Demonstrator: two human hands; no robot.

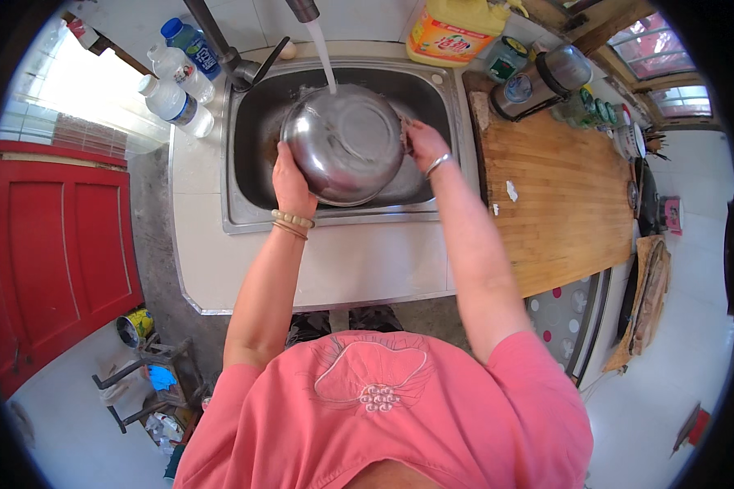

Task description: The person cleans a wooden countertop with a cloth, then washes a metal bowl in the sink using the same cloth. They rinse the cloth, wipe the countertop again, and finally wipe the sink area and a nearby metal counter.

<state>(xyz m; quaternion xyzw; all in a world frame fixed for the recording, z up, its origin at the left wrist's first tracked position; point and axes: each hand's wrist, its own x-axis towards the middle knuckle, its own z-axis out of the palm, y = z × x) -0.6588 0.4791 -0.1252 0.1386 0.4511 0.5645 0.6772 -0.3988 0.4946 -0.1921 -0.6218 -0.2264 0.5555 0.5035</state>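
Observation:
A stainless-steel bowl (342,147) is held bottom up over the metal sink (254,153), and water from the faucet (304,9) runs onto its base. My left hand (292,183) grips the bowl's left rim, its thumb on the outer wall and its other fingers hidden beneath. At the bowl's right side, my right hand (427,143) holds a crumpled cloth (405,134) against the metal. The inside of the bowl cannot be seen.
Plastic bottles (180,113) stand left of the faucet. A yellow detergent jug (449,33) is behind the sink. On the right lie a wooden cutting board (556,195) and, at its back, a steel thermos (535,85) and several jars (599,113).

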